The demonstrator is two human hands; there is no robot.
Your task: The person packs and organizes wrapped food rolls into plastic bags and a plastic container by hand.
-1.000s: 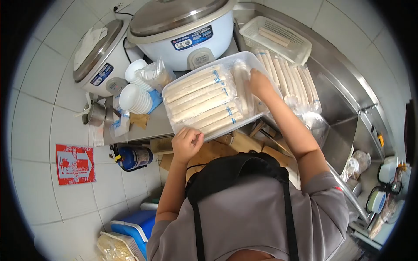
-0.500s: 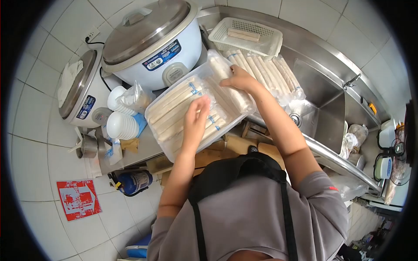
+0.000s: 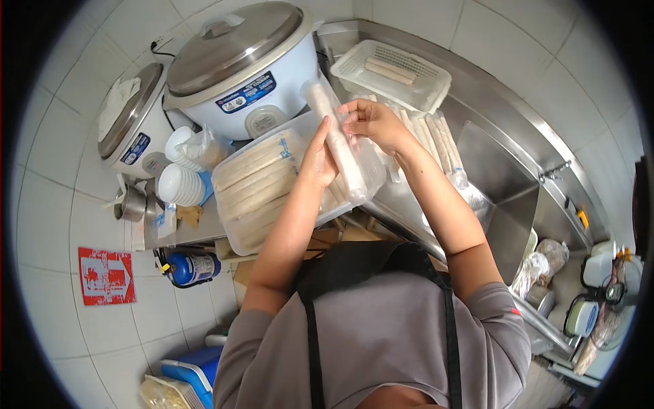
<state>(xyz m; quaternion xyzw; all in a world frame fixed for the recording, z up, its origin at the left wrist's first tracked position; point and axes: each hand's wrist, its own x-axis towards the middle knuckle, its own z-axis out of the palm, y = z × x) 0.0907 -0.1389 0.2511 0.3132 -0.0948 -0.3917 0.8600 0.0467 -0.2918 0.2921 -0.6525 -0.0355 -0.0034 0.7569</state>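
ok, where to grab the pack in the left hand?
Probably take the pack by its upper end, from the far side. It's long and slim, held tilted, and that end juts past the left hand, beyond the tub rim in this view; the lower end overlaps the tub.

Lidded rice cookers [image 3: 235, 75] behind stacked white bowls [image 3: 180, 185]; lower down, blue fire extinguisher [image 3: 193, 268] near red-and-white sign [image 3: 107, 276] on tiled wall [image 3: 51, 225].

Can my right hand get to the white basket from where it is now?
Probably yes. The right hand is just short of the white basket, whose top is open, and nothing visibly blocks it; the roll in the left hand is off to the side.
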